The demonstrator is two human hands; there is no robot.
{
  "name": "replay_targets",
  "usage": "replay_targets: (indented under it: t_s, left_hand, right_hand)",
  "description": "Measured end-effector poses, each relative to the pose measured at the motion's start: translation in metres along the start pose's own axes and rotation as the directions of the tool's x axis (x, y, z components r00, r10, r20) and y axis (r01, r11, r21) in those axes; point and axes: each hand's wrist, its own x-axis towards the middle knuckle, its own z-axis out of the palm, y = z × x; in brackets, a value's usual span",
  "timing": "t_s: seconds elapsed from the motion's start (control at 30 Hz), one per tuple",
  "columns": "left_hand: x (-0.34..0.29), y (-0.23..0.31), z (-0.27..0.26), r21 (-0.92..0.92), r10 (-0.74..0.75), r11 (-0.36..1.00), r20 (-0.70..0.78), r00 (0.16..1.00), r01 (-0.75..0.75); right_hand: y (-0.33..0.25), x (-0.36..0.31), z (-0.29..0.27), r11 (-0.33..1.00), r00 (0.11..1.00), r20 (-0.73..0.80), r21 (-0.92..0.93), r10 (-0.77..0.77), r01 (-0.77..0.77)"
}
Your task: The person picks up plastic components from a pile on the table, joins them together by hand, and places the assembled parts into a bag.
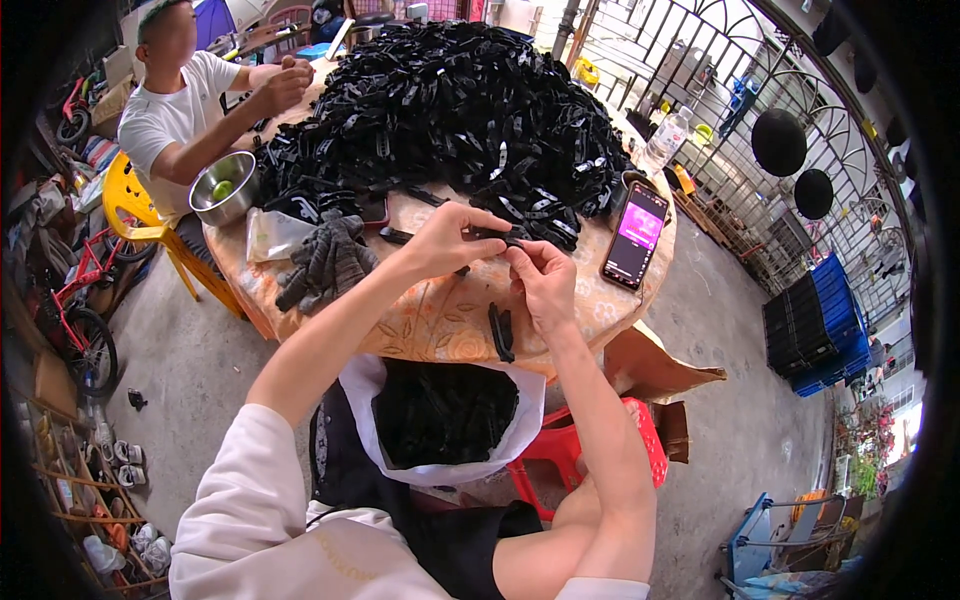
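Observation:
Over the near edge of a round table, my left hand [447, 240] and my right hand [545, 283] meet at one small black strip-like piece [495, 235]. Fingers of both hands pinch it, so part of it is hidden, and its exact kind is too small to tell. Just beyond lies a big heap of similar black pieces [450, 110]. One black strip [501, 332] rests by the table's front edge, below my right hand. Under that edge, in front of my body, an open white sack [357, 395] holds many black pieces.
Grey gloves [330, 262], a metal bowl [240, 205] with green fruit and a propped phone [637, 235] are on the patterned tablecloth [430, 320]. A co-worker [185, 110] sits at the far left on a yellow chair [135, 205]. A red stool [545, 460] stands beside the sack.

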Motion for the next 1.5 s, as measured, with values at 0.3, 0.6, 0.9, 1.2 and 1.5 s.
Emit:
replay_targets:
  t_s: [0.3,0.6,0.9,1.2,1.5]
  left_hand:
    - [-0.002,0.008,-0.001,0.074,-0.026,0.997,0.04,0.999,0.023]
    - [0.0,0.006,-0.001,0.036,0.142,0.989,-0.046,0.989,-0.14]
    - [-0.002,0.011,-0.004,-0.007,0.019,1.0,0.016,1.0,-0.019]
    - [-0.001,0.009,0.003,0.004,0.096,0.995,-0.024,0.995,-0.096]
    - [0.013,-0.017,-0.037,0.506,0.25,0.862,-0.488,0.836,0.038]
  right_hand:
    - [-0.003,-0.002,0.001,0.998,1.0,-0.001,-0.07,0.005,-0.005]
    - [-0.009,-0.003,0.013,0.994,0.99,-0.128,-0.095,-0.062,0.05]
    - [-0.009,-0.003,0.0,0.996,0.998,0.063,-0.086,0.028,-0.022]
    - [-0.006,-0.002,0.0,0.999,0.999,0.024,-0.039,0.03,-0.029]
    - [-0.011,0.0,-0.02,0.979,0.961,0.211,0.063,0.177,-0.194]
